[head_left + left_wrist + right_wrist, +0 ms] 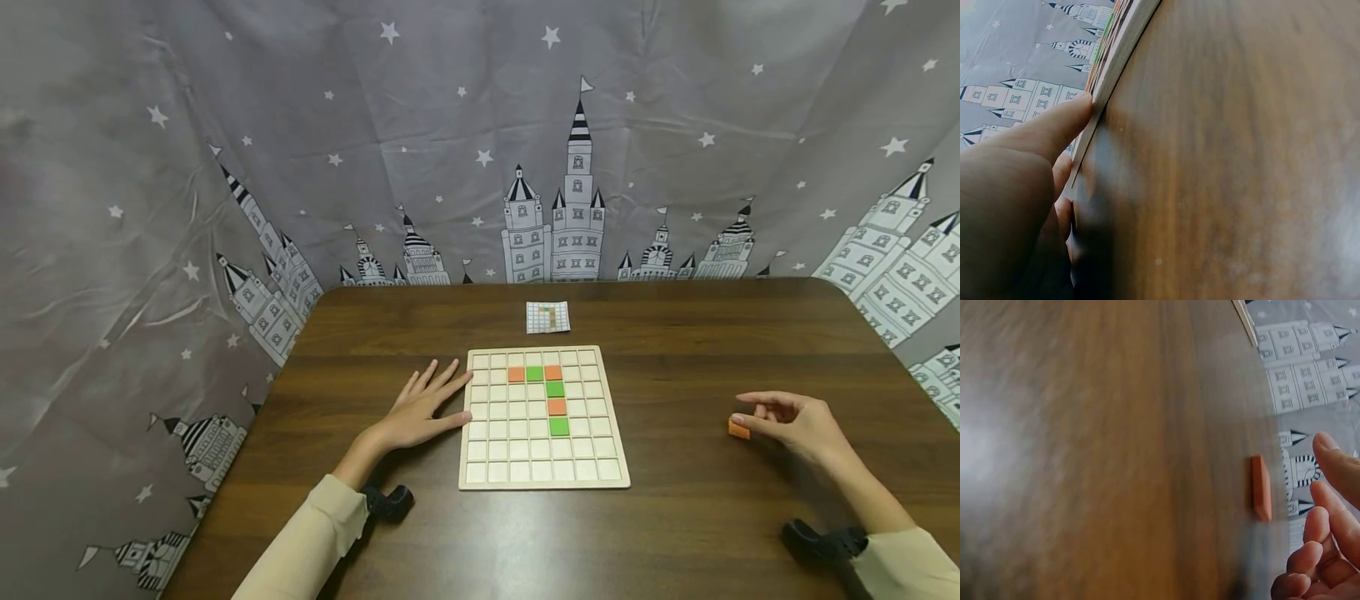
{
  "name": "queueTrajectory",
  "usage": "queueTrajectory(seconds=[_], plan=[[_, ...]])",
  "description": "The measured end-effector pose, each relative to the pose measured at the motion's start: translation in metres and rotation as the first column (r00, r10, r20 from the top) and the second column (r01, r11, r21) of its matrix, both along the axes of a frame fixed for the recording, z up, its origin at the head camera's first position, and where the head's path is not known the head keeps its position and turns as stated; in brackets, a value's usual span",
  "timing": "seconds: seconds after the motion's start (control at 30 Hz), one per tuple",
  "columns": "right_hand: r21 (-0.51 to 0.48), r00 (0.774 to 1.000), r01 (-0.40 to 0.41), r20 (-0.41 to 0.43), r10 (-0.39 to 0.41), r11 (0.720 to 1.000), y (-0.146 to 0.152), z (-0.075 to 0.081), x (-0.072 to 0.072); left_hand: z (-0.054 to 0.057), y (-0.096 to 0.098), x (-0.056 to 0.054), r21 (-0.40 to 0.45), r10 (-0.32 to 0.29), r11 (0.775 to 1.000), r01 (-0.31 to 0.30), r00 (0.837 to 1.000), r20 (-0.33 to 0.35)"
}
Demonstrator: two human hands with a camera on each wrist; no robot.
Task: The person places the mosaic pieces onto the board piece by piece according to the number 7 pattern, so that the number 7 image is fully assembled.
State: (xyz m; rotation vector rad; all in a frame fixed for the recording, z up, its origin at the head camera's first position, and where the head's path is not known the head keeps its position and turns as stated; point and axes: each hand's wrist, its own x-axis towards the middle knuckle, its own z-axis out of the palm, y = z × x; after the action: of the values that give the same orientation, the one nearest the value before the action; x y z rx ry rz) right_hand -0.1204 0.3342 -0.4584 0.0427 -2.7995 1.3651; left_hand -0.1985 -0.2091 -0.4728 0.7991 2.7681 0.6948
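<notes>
My left hand point(414, 418) lies beside the wooden grid board point(544, 486), fingers spread, with thumb and index fingertips at its left edge. In the left wrist view the thumb point(1063, 125) meets the board's side point(1116, 65). Several orange and green tiles sit in the grid, forming a short row with a column going down from its right end. Far to the right, my right hand point(798, 427) is over an orange tile point(738, 429). The right wrist view shows this tile point(1261, 489) on the table, with a gap between it and the loosely bent fingers.
Behind the board lies a small printed card point(547, 317) with a coloured grid pattern. The brown wooden table point(675, 533) reaches back to a grey curtain point(450, 125) printed with castles and stars. A black strap device point(390, 503) is on each wrist.
</notes>
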Motion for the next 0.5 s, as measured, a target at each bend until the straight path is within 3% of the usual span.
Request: queueTrajectory(seconds=[0.23, 0.5], plan=[[-0.045, 0.994, 0.001, 0.105, 0.004, 0.999, 0.0075, -0.0041, 0.0042, -0.0002, 0.0001, -0.0001, 0.005, 0.0, 1.0, 0.0, 1.0, -0.006], [-0.002, 0.997, -0.021, 0.078, 0.021, 1.0, 0.0076, -0.0092, 0.005, 0.0008, -0.0005, 0.0011, -0.007, 0.009, 1.0, -0.009, 1.0, 0.011]])
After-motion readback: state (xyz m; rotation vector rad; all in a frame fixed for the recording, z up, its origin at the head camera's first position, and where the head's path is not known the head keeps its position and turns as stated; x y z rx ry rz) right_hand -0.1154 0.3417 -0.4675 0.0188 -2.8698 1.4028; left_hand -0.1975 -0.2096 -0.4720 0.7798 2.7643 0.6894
